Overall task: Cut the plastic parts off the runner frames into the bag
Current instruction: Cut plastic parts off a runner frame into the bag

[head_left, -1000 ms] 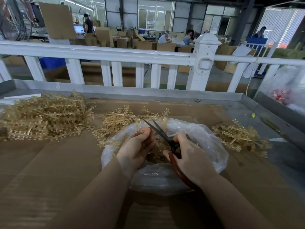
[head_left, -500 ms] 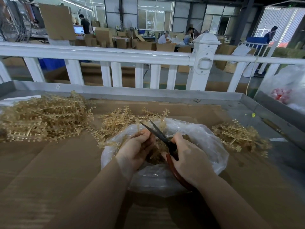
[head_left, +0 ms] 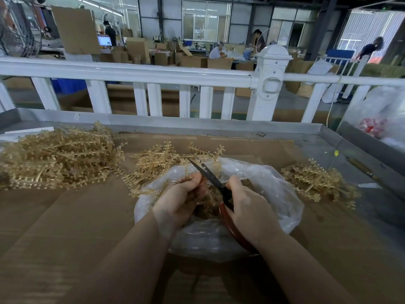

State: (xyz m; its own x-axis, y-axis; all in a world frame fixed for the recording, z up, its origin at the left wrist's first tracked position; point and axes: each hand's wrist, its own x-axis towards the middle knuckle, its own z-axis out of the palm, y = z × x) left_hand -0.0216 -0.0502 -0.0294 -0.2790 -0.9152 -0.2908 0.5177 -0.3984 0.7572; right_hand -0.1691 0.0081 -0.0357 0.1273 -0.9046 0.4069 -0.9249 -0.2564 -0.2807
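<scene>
Head view: left hand [head_left: 183, 199] round runner frame [head_left: 192, 178].

One head-worn wide-angle view looks forward and down from close above the cardboard-covered tabletop [head_left: 65, 216], facing a white railing [head_left: 131, 73] with the factory hall beyond; forearms enter from the bottom edge.

both bare forearms reach forward from the bottom edge and angle toward each other. the left hand [head_left: 182, 198] is curled, back toward the camera, fingers pinching a thin runner frame [head_left: 192, 178]. the right hand [head_left: 247, 207] grips the red handles of scissors [head_left: 215, 183], thumb uppermost, blades pointing up and left, slightly parted.
</scene>
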